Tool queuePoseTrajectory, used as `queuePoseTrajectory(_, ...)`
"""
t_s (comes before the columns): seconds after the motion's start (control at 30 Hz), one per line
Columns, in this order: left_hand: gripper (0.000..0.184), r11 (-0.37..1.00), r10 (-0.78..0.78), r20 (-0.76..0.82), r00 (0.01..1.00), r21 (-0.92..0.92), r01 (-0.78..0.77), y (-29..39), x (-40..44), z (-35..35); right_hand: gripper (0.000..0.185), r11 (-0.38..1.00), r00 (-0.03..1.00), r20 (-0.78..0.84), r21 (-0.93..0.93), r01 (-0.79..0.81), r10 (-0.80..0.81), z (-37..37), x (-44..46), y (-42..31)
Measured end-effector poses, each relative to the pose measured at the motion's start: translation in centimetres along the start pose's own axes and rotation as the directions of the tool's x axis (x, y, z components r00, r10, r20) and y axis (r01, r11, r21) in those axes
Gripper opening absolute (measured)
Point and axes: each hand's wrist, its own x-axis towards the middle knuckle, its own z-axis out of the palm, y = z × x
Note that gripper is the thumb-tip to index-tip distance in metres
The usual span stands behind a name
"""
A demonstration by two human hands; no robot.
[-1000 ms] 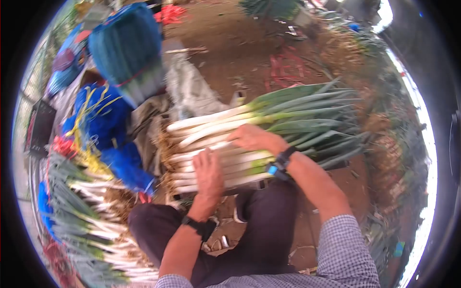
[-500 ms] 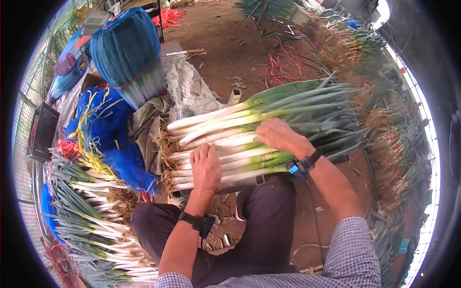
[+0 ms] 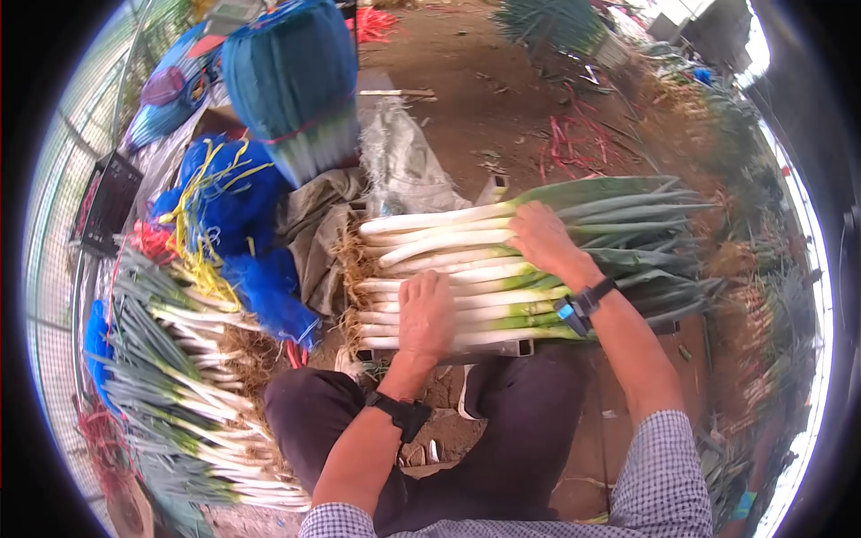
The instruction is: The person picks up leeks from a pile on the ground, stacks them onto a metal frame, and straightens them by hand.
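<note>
In front of my knees a row of large green onions point(image 3: 475, 262) lies side by side on a metal frame point(image 3: 516, 348), white stalks and roots to the left, green leaves to the right. My left hand point(image 3: 427, 312) rests on the white stalks near the root end, fingers laid over them and somewhat blurred. Farther right, my right hand point(image 3: 543, 238) bends its fingers over the far stalks where white turns green. It looks closed on a green onion there; the fingertips are partly hidden.
More green onions point(image 3: 206, 403) lie piled at the left beside blue netting point(image 3: 269, 287) with yellow ties point(image 3: 193, 242). A big netted bundle point(image 3: 291, 76) stands behind. Red string point(image 3: 574, 143) lies on the dirt floor, and other onions point(image 3: 744, 332) line the right side.
The whole view has shifted, so things sit farther right. My right hand has moved from the middle of the row to its far edge. My left hand stays on the white stalks.
</note>
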Motion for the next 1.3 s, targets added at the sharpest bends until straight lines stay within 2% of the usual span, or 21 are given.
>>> queuePoseTrajectory(0.07, 0.031, 1.0, -0.018, -0.014, 1.0, 0.01, 0.018, -0.3, -0.4, 0.1, 0.023, 0.998, 0.997, 0.063, 0.053, -0.036, 0.033, -0.9, -0.2, -1.1)
queuePoseTrajectory(0.2, 0.034, 0.999, -0.029, -0.041, 0.999, 0.04, 0.03, -0.4, -0.3, 1.0, 0.024, 0.954, 0.988, 0.071, 0.257, -0.154, 0.14, -1.0, -1.5, -3.2)
queuePoseTrajectory(0.3, 0.035, 0.998, -0.033, -0.006, 0.999, 0.045, 0.034, -0.2, -0.3, 1.0, 0.018, 0.962, 1.0, 0.026, 0.271, -0.015, 0.009, 0.3, -1.8, -2.4)
queuePoseTrajectory(0.4, 0.035, 0.999, -0.013, 0.014, 1.0, 0.036, 0.012, -0.6, -0.4, 0.9, 0.017, 0.994, 0.992, -0.065, 0.004, 0.111, -0.111, -2.9, 0.3, -2.6)
queuePoseTrajectory(0.5, 0.034, 1.0, 0.016, -0.039, 0.999, -0.005, -0.016, -0.8, -0.3, 1.0, 0.019, 0.989, 0.992, -0.028, -0.086, 0.119, -0.122, -2.9, 1.2, -3.3)
queuePoseTrajectory(0.6, 0.033, 0.999, -0.025, 0.045, 0.999, 0.041, 0.023, -0.7, -0.3, 0.8, 0.02, 0.982, 0.968, -0.226, 0.129, 0.139, -0.107, 1.4, -2.6, -4.4)
queuePoseTrajectory(0.63, 0.032, 0.997, 0.017, -0.031, 0.999, 0.072, -0.015, -0.7, -0.3, 0.9, 0.018, 0.98, 0.958, -0.272, 0.149, 0.135, -0.091, 1.3, -2.9, -4.8)
queuePoseTrajectory(0.73, 0.034, 0.985, 0.138, -0.139, 0.981, -0.088, -0.152, -1.3, -1.2, 0.8, 0.024, 0.975, 0.992, -0.055, 0.185, 0.123, -0.114, 1.4, -3.0, -3.4)
queuePoseTrajectory(0.77, 0.029, 0.965, 0.186, -0.261, 0.947, -0.131, -0.226, -0.7, -1.3, 0.7, 0.023, 0.972, 0.993, -0.053, 0.202, 0.117, -0.109, 1.5, -2.9, -3.4)
queuePoseTrajectory(0.87, 0.021, 0.961, 0.262, -0.289, 0.921, -0.013, -0.277, 0.5, 0.3, -0.4, 0.023, 0.981, 0.991, -0.097, 0.157, 0.111, -0.097, 2.2, -3.2, -3.5)
queuePoseTrajectory(0.93, 0.013, 0.99, 0.142, -0.249, 0.958, 0.02, -0.142, -1.6, 2.2, 0.9, 0.023, 0.985, 0.995, -0.035, 0.14, 0.097, -0.093, 2.8, -3.2, -3.6)
queuePoseTrajectory(0.97, 0.011, 0.996, 0.065, -0.158, 0.985, -0.051, -0.074, -3.5, 2.7, 2.0, 0.023, 0.988, 0.996, -0.006, 0.126, 0.092, -0.092, 2.6, -3.2, -3.4)
queuePoseTrajectory(1.0, 0.01, 0.992, 0.107, -0.208, 0.972, -0.039, -0.118, -4.0, 2.9, 2.2, 0.017, 0.983, 0.994, -0.062, 0.16, 0.094, -0.085, 2.3, -3.4, -3.6)
queuePoseTrajectory(1.07, 0.014, 0.997, 0.054, -0.096, 0.994, -0.047, -0.059, -3.9, 2.9, 1.2, 0.007, 0.965, 0.982, -0.176, 0.24, 0.107, -0.065, 2.1, -3.8, -4.2)
queuePoseTrajectory(1.13, 0.016, 0.997, 0.034, 0.004, 0.999, -0.073, -0.033, -3.9, 2.8, 1.6, 0.009, 0.971, 0.996, -0.07, 0.232, 0.064, -0.049, 2.9, -4.4, -3.9)
queuePoseTrajectory(1.2, 0.017, 0.995, -0.015, 0.079, 0.997, -0.099, 0.023, -4.8, 3.7, 1.4, 0.015, 0.981, 0.996, 0.002, 0.172, 0.087, -0.088, 2.8, -3.3, -3.4)
queuePoseTrajectory(1.23, 0.018, 0.991, -0.045, 0.121, 0.992, -0.117, 0.059, -5.7, 4.2, 2.4, 0.009, 0.987, 0.99, 0.094, 0.132, 0.09, -0.102, 2.1, -2.2, -3.4)
queuePoseTrajectory(1.27, 0.018, 0.986, -0.081, 0.164, 0.983, -0.131, 0.104, -6.6, 4.4, 2.7, 0.01, 0.983, 0.99, 0.048, 0.134, 0.125, -0.132, 2.3, -1.7, -3.0)
queuePoseTrajectory(1.3, 0.022, 0.998, -0.035, 0.128, 0.991, -0.052, 0.042, -6.8, 4.6, 2.6, 0.014, 0.976, 0.986, 0.016, 0.144, 0.161, -0.165, 3.0, -1.5, -2.6)
